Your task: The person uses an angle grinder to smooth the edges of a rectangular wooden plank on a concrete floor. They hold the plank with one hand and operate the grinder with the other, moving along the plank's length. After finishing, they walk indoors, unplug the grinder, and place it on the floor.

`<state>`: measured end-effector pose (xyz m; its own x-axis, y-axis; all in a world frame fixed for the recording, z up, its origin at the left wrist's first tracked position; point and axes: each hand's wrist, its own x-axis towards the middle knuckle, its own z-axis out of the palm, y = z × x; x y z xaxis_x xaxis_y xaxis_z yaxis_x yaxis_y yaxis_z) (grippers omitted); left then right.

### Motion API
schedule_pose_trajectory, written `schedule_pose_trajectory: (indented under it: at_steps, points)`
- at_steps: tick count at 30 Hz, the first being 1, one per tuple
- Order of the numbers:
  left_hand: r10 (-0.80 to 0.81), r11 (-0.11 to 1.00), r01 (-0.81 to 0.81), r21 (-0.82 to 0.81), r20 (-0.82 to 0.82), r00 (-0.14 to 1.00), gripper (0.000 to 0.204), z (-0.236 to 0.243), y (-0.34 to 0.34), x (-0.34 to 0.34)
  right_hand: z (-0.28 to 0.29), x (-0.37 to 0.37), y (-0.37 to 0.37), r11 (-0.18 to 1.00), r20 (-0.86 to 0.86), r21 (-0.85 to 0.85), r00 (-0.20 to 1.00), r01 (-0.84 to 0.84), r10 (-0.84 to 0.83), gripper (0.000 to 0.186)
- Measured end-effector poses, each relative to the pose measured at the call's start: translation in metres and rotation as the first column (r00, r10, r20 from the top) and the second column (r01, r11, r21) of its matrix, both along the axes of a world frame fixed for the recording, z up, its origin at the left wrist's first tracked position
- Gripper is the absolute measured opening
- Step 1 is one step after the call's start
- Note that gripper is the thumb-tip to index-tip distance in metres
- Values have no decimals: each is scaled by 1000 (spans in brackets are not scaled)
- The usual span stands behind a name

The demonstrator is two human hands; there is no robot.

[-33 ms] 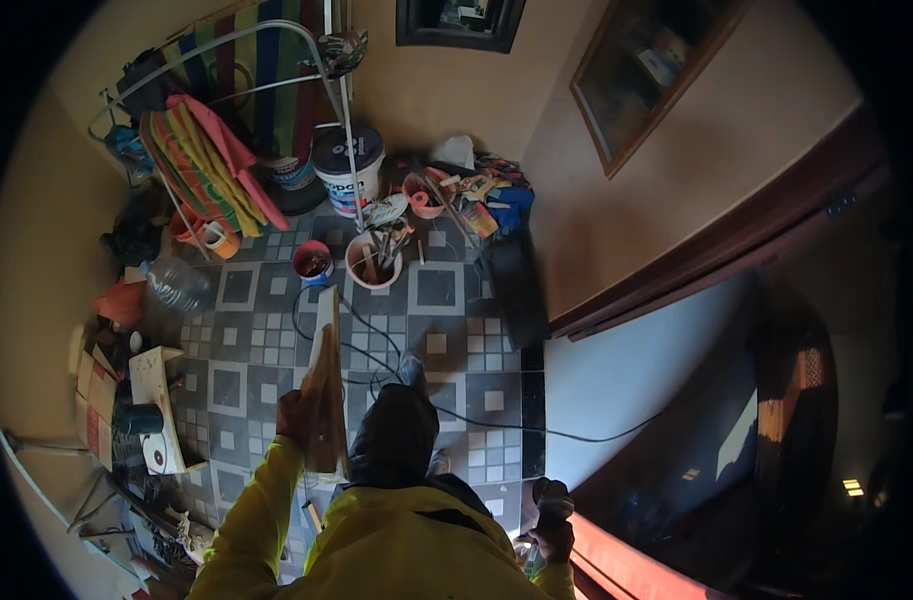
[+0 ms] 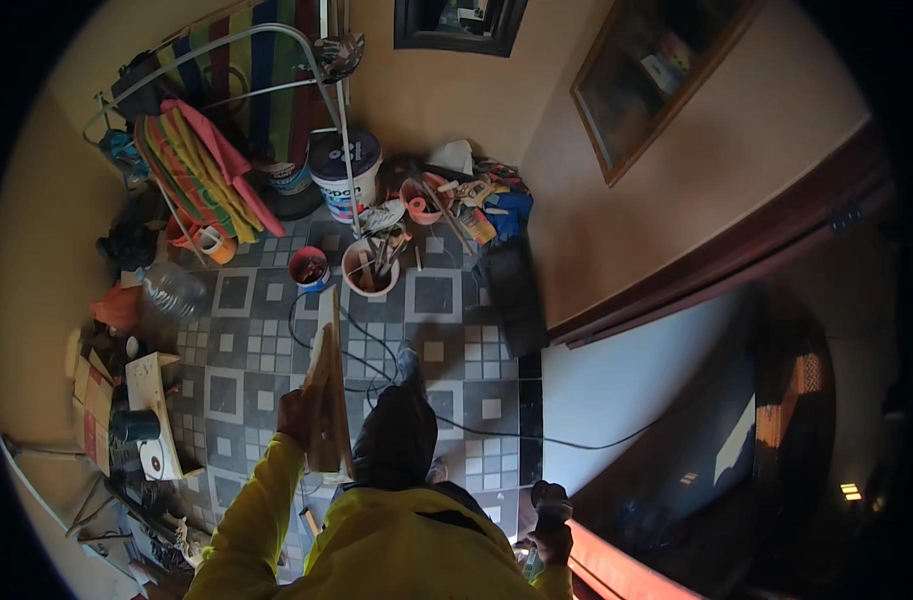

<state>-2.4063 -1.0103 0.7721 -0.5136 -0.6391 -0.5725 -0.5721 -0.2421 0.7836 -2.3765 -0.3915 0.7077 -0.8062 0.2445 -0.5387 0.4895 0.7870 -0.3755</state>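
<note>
My left hand (image 2: 295, 412) is closed on the left edge of a long wooden board (image 2: 326, 425), which stands on end beside my left leg and points away from me. Low on the right, my right hand (image 2: 554, 538) grips a dark tool with a rounded end (image 2: 551, 494); its kind cannot be made out, and part of it is hidden. A black cable (image 2: 497, 434) runs in loops across the tiled floor past my shoe (image 2: 409, 362) and off to the right.
Ahead stand a small red bucket (image 2: 309, 268), a pinkish bucket of tools (image 2: 371, 276) and a white paint bucket (image 2: 345, 185). Folded striped fabric (image 2: 192, 170) hangs at left. A light wooden piece (image 2: 155, 420) and a clear bottle (image 2: 172, 290) lie leftward. A doorway opens right.
The view has tilted very slightly. Both hands keep their holds, and the board stays almost where it was.
</note>
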Motion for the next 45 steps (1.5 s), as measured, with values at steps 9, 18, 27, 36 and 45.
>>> schedule_pose_trajectory:
  at_steps: [9, 18, 27, 36, 45]
  points:
    - [134, 907, -121, 403, -5, 991, 42, -46, -76, -371, -50, -185, -114, 943, 304, 227, 938, -242, 167, 84]
    - [73, 839, -57, 542, -8, 997, 33, -90, -112, -619, -34, -260, -221, 963, 250, 240, 951, 119, -179, 88]
    - [247, 781, -174, 600, -41, 968, 31, -192, -155, -828, -61, -506, -327, 991, 299, 17, 945, 133, -132, 85]
    - [370, 801, -251, 544, -120, 921, 30, -364, -189, -1041, -123, -683, -383, 976, 377, -41, 908, 214, -183, 82]
    - [442, 788, -330, 519, -105, 891, 31, -447, -169, -1157, -165, -761, -398, 963, 445, -20, 864, 270, -233, 80]
